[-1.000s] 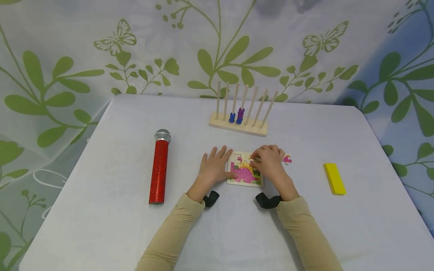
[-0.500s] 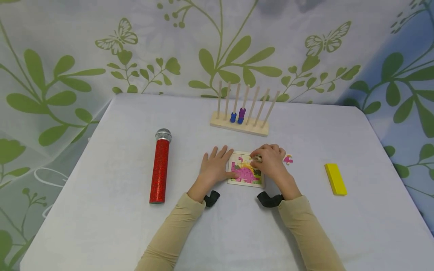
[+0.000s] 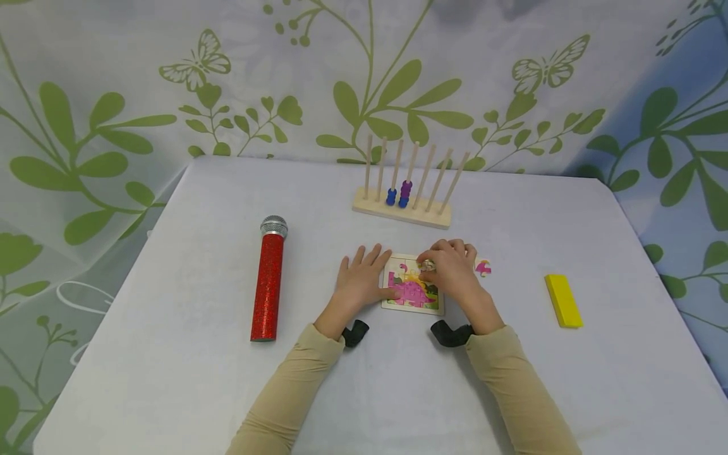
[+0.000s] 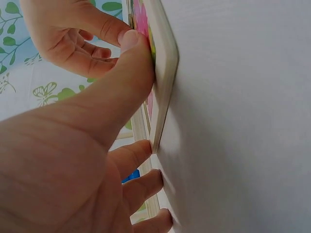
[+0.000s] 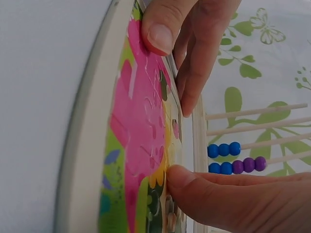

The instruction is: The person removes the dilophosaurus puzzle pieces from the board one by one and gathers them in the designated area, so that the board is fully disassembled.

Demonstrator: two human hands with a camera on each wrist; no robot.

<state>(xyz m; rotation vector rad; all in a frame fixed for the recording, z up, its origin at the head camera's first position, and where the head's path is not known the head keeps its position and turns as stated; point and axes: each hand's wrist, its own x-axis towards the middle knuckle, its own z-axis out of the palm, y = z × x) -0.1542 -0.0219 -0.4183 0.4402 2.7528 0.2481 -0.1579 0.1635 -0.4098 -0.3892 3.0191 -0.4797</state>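
Right hand (image 3: 452,270): one, pinching one puzzle piece (image 3: 428,266).
Puzzle (image 3: 412,296): one, under the pinch.
Left hand (image 3: 358,279): one, fingers spread, thumb on the puzzle.
Loose piece (image 3: 483,268): one, just right of the grip.
Abacus (image 3: 400,215): one, beyond the grip; seven rods, eight beads (image 5: 249,165).

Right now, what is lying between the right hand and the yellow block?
In the head view, a loose puzzle piece lies there, close to the right hand; then comes white tabletop up to the yellow block.
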